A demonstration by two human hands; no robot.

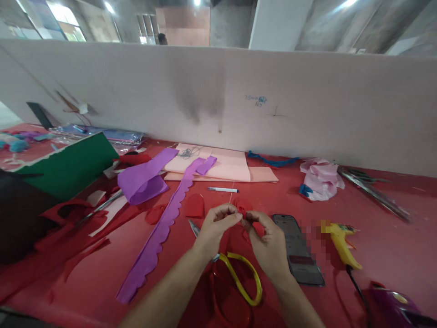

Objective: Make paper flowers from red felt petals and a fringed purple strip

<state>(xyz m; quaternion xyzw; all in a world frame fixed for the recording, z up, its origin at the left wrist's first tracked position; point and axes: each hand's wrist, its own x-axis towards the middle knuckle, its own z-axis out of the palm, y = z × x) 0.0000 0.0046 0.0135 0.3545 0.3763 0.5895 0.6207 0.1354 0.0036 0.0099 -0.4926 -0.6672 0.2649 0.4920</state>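
Just above the red tabletop, both hands meet around a small rolled red fabric flower. My left hand pinches it from the left between thumb and fingers. From the right, my right hand grips the same piece with thumb and fingertips. Scissors with yellow handles lie beneath the wrists, the blade tip showing left of my left hand. A red rounded fabric piece rests to the left, and more red fabric lies partly hidden under my right hand.
A scalloped purple strip stretches across the left side, near a wider purple piece. Pale pink sheets and a pen lie behind the hands. At right are a phone, a yellow glue gun and crumpled pink material.
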